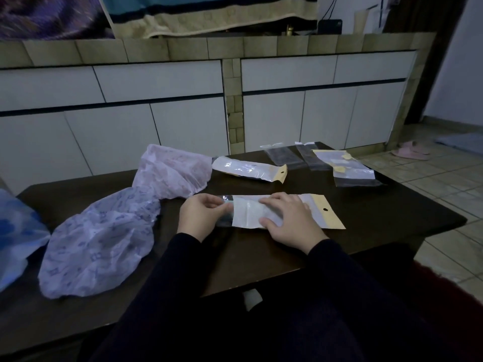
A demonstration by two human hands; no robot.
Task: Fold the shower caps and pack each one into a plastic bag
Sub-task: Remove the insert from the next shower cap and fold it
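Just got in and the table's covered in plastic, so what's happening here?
A person seated at the dark table is packing shower caps. The left hand pinches the open end of a plastic bag holding a folded cap, while the right hand presses it flat. One packed bag lies behind it, empty bags farther back. Two unfolded caps, pink and lilac, wait at left.

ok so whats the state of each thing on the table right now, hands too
bag under the hands: flat, cap inside
left hand: pinches its clear end
right hand: presses it flat
packed bag: filled, lying behind
purple caps: unfolded, crumpled
empty bags: flat, far corner
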